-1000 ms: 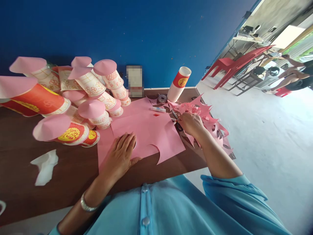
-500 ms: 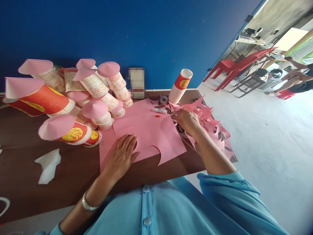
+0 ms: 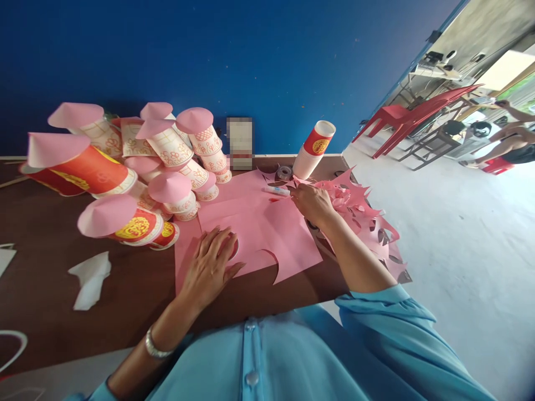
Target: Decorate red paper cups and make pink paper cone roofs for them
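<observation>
My left hand (image 3: 211, 264) lies flat with its fingers spread, over a dark-rimmed round object (image 3: 235, 246) on a pink paper sheet (image 3: 251, 223). Most of that round object is hidden under the fingers. A curved piece is cut out of the sheet's near edge. My right hand (image 3: 312, 203) reaches to the sheet's right side, fingers curled downward beside a white tube (image 3: 276, 190). What those fingertips pinch is hidden. A small red piece (image 3: 275, 200) lies just below the tube. Pink paper offcuts (image 3: 368, 217) are heaped right of this hand.
Several paper cups with pink cone tops (image 3: 169, 188) crowd the table's left. A red-banded cup stack (image 3: 313, 150) and a tape roll (image 3: 285, 172) stand at the back by the blue wall (image 3: 251, 67). Crumpled white paper (image 3: 92, 281) lies left. Beyond are red chairs (image 3: 397, 117) and another person (image 3: 510, 142).
My right hand has shifted slightly left, closer to the white tube and the small red piece. The left hand stays on the round object. The whole view has drifted slightly.
</observation>
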A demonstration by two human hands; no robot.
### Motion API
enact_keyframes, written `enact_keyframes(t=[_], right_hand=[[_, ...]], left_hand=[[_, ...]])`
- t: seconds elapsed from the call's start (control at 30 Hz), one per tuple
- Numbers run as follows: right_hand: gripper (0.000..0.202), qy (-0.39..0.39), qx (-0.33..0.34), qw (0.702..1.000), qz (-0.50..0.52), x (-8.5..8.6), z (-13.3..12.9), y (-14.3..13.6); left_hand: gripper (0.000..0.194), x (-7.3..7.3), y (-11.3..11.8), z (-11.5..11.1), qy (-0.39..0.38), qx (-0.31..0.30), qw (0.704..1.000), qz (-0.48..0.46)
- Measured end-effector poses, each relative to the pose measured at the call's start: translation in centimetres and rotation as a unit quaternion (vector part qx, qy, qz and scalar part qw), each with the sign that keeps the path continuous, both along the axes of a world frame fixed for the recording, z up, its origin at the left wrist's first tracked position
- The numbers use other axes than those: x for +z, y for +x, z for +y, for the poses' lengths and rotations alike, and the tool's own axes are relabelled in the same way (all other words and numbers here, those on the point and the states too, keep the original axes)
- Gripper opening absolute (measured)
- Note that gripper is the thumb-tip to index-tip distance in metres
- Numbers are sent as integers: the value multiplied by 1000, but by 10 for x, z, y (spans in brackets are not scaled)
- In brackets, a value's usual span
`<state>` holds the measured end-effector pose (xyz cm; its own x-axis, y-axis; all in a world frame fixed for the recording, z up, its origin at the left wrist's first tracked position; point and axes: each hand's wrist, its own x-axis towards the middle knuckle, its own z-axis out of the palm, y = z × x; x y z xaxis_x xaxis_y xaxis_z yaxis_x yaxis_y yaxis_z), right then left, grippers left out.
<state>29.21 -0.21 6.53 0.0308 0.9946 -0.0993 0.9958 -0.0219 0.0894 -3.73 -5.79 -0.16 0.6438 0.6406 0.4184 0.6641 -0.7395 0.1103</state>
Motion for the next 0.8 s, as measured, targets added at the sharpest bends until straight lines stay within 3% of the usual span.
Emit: enact_keyframes(t=[0.2, 0.33, 0.47, 0.5, 0.6, 0.73, 0.8], right_hand=[[36, -66, -27, 997, -16, -4, -18, 14], [36, -58, -33, 998, -19, -8, -19, 15], [33, -22, -57, 998, -20, 1, -25, 19], [32, -4, -67, 998, -16, 5, -29, 21], [24, 161, -93, 980, 73, 16, -48, 30], [18, 346, -47, 891, 290, 32, -76, 23], [22, 413, -58, 847, 329, 43, -86, 12]], left_hand=[[47, 14, 4, -4, 0, -40, 997, -72], [37, 19, 8, -6, 8, -71, 994, -82], [34, 22, 7, -12, 23, -58, 993, -98], [33, 22, 6, -13, 26, -49, 993, -104], [32, 24, 3, -17, 20, -27, 991, -131], [34, 30, 5, -13, -16, -15, 983, -184], [37, 37, 8, -9, -27, -13, 980, -195]])
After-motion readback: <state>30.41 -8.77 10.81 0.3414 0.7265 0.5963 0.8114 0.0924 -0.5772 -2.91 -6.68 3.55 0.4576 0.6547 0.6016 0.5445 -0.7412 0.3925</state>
